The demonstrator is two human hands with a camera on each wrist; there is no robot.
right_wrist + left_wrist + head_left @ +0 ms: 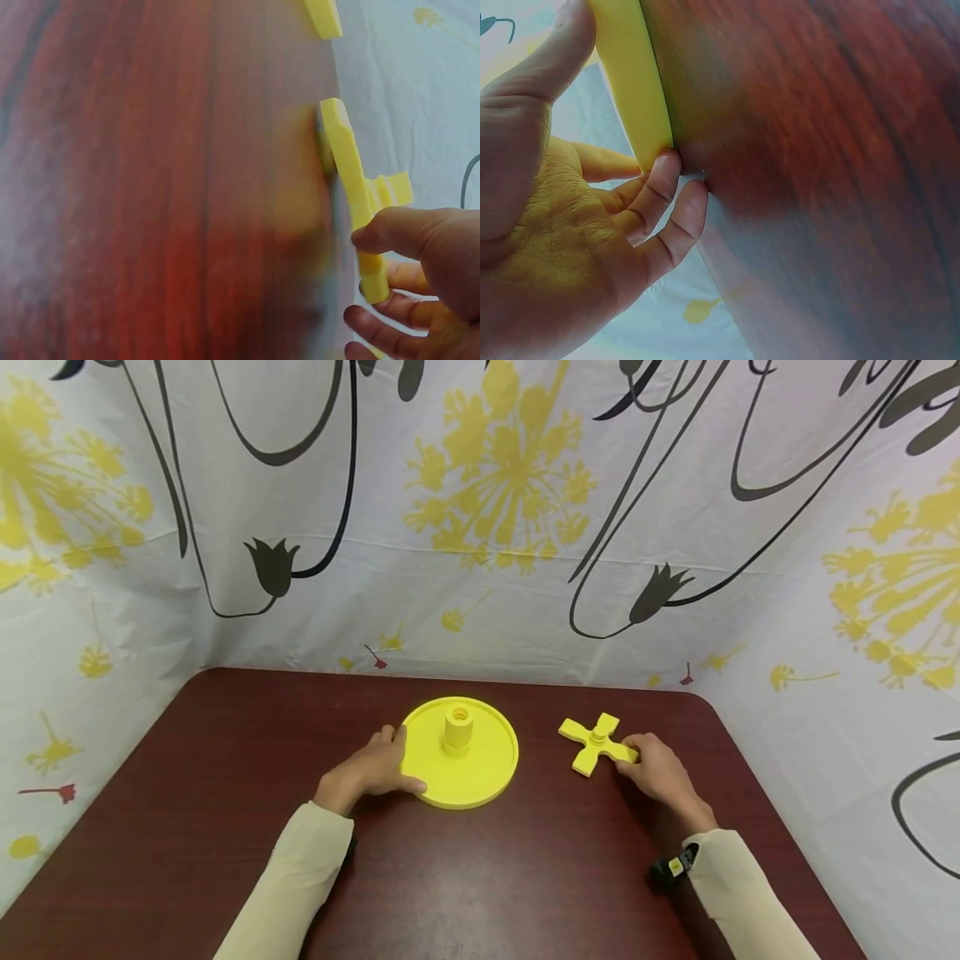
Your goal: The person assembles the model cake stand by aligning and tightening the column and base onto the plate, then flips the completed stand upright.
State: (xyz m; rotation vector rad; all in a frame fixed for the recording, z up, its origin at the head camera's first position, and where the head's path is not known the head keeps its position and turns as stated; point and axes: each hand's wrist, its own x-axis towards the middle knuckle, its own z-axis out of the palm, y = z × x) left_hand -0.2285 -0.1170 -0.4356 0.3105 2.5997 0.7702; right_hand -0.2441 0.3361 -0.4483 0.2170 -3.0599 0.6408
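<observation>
Yellow disc (pixel 480 772): near the middle of the head view, lying on the dark red table (pixel 510 893), with an upright hollow post (pixel 458 733) at its centre.
Yellow cross (pixel 598 745): right of the middle of the head view, well apart from the disc; four-armed, with a short stub on top of the hub.
Left hand (pixel 375 764): curled about the disc's left rim, clamped there between thumb and spread fingers.
Right hand (pixel 660 770): pinching the cross's lower-right arm between thumb and fingers.
Step in hand: by judgement, holding two separate parts, one per hand.
Next move: probably calls for a secure pinch on the cross and a steady, level disc.
Left wrist view: shows fingertips low at the rim, close to the table, hidden from the head camera; no sight of the post.
Right wrist view: shows the cross edge-on, stub jutting toward the right of the frame; hard to tell whether fully off the table.
Head view: alone shows both outlines whole enough to compare.
</observation>
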